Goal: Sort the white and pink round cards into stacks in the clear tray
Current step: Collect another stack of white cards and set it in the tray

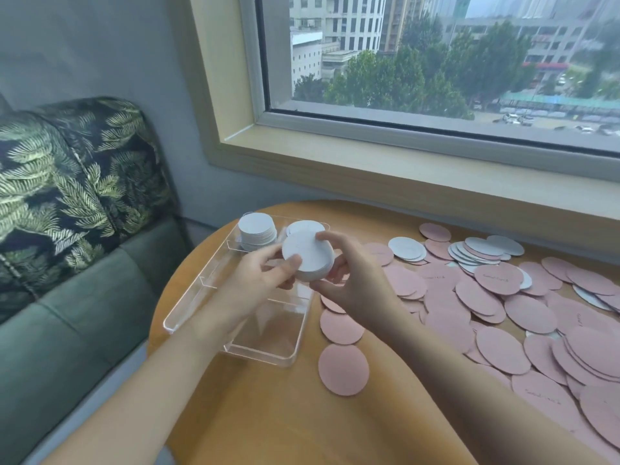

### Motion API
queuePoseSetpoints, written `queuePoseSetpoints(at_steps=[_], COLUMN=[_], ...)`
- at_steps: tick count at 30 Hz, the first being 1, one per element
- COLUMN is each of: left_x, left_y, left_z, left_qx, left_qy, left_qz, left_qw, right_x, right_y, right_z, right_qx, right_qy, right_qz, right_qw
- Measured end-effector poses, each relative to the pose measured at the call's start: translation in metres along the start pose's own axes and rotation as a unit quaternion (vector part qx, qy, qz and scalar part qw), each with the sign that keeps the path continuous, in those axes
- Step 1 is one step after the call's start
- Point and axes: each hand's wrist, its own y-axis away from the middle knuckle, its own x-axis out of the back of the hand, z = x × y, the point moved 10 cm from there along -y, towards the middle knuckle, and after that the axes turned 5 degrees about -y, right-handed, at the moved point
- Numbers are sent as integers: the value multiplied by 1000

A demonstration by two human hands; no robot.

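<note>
Both hands hold one thick stack of white round cards (pixel 307 258) in the air above the clear tray (pixel 268 355). My left hand (pixel 258 280) grips the stack from the left, thumb on its top face. My right hand (pixel 355 280) pinches it from the right, fingers curled round its edge. In the tray's far left compartment stands a stack of white cards (pixel 256 231). Another white stack (pixel 303 227) shows in the far right compartment, partly hidden by the held stack. Loose pink cards (pixel 503 344) and a few white cards (pixel 407 248) cover the table to the right.
The round wooden table (pixel 285 414) stands under a window sill (pixel 402 169). A green sofa with a leaf-print cushion (pixel 67 182) is close on the left. One pink card (pixel 344 369) lies alone just right of the tray's near corner.
</note>
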Motion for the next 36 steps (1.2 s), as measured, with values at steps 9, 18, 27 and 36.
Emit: queuePoseSetpoints(at_steps=[9, 18, 27, 36], left_x=[69, 121, 138, 131], left_y=[-34, -87, -126, -130], left_z=[-12, -35, -62, -76], left_qx=[-74, -53, -33, -21], left_qy=[-145, -198, -201, -201], left_qz=[93, 154, 129, 117], left_qw=[982, 967, 971, 972], right_x=[-49, -85, -108, -116], right_y=[-58, -135, -174, -178], right_z=[5, 14, 42, 52], right_qx=[-37, -19, -46, -46], right_qy=[-53, 31, 34, 53], right_qz=[-61, -127, -164, -186], right_qw=[996, 991, 985, 980])
